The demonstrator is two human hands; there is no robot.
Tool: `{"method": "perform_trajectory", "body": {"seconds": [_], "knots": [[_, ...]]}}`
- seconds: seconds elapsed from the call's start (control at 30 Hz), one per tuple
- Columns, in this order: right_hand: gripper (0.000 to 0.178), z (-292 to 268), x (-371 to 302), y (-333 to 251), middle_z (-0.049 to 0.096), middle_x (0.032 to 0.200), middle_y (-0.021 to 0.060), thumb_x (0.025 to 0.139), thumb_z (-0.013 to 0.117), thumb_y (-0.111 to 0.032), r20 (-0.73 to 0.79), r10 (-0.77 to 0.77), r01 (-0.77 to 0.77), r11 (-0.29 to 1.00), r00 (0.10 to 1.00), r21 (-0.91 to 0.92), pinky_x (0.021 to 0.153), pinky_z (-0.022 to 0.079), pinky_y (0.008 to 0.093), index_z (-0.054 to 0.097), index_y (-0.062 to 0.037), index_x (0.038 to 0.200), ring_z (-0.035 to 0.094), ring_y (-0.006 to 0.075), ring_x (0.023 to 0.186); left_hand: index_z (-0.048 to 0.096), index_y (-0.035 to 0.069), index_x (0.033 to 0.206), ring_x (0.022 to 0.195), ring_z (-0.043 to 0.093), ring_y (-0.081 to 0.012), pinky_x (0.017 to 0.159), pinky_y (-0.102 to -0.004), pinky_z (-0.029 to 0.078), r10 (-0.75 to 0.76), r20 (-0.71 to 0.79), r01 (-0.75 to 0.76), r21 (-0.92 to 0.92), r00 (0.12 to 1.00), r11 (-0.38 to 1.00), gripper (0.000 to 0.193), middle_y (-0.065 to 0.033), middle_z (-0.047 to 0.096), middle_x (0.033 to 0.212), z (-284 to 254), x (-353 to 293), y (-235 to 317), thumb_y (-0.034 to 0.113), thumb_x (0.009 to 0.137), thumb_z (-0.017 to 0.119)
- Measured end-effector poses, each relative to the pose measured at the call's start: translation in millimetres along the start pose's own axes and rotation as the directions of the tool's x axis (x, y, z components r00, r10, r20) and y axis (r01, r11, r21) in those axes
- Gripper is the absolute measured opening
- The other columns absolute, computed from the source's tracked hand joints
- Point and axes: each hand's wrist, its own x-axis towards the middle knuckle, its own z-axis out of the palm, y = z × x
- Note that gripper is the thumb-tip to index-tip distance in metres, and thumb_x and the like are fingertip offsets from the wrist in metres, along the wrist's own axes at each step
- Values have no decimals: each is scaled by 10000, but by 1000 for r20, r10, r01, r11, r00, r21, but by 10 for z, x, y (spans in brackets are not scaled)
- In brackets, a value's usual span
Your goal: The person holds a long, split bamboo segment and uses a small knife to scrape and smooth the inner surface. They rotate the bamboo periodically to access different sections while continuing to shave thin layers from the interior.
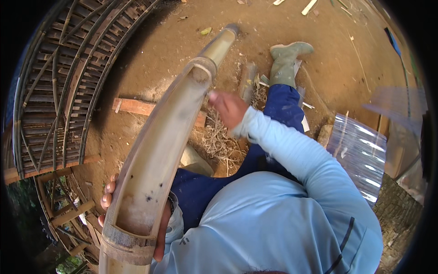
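Note:
A long split bamboo pole [162, 137] slants across my lap, from the lower left toward the far middle. Its upper side is cut away between the nodes, leaving a pale trough with a few dark spots. My left hand [108, 198] grips the near part from below, fingers round the left edge and thumb along the right; the pole hides its palm. Beside the right rim of the trough, near the farther node, is my right hand [229, 111]. Its fingers look curled but are blurred, and I cannot make out anything in them.
Curly bamboo shavings [221, 141] and a reddish wooden plank [137, 106] lie on the dirt floor. A slatted bamboo rack [68, 91] stands left. My green boot [285, 64] stretches ahead. Clear corrugated sheeting [358, 153] is at the right.

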Motion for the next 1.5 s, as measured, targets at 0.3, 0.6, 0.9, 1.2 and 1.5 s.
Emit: {"method": "perform_trajectory", "body": {"seconds": [0.3,0.6,0.9,1.2,1.5], "knots": [[552,-50,97,259,630,859,216,1070,314,-408,-41,122,-122,992,992,16,803,473,434,600,39,918,616,375,820,463,14,1391,1156,554,-402,961,-563,449,-14,7,14,37,1000,999,1152,-182,569,1308,59,-29,-67,947,770,194],[522,41,63,200,633,837,212,1068,335,-398,-34,32,-30,998,999,59,779,483,423,605,28,935,622,363,800,331,78,1490,1251,442,-447,1082,-572,325,-38,116,54,-134,992,989,1250,-285,439,1354,-216,-33,-67,998,645,391],[557,-38,147,240,636,825,203,1068,333,-425,-87,100,-97,995,991,38,796,486,421,608,36,917,636,362,815,298,92,1511,1251,443,-463,1080,-578,332,-49,127,70,-172,991,983,1261,-278,420,1374,-145,-45,-54,1000,641,390],[557,-48,149,298,635,830,206,1070,321,-409,-49,46,-45,999,998,21,794,474,425,615,35,907,617,362,796,304,112,1514,1255,443,-459,1084,-573,331,-46,129,72,-206,991,976,1258,-266,423,1385,-226,-78,-68,1002,630,404],[546,-47,194,352,620,826,196,1070,323,-410,-96,89,-85,996,991,37,780,473,413,606,25,900,608,335,794,469,44,1390,1156,543,-416,986,-575,432,-47,-26,47,-17,999,999,1192,-193,574,1289,33,-22,-48,992,701,253]]}}
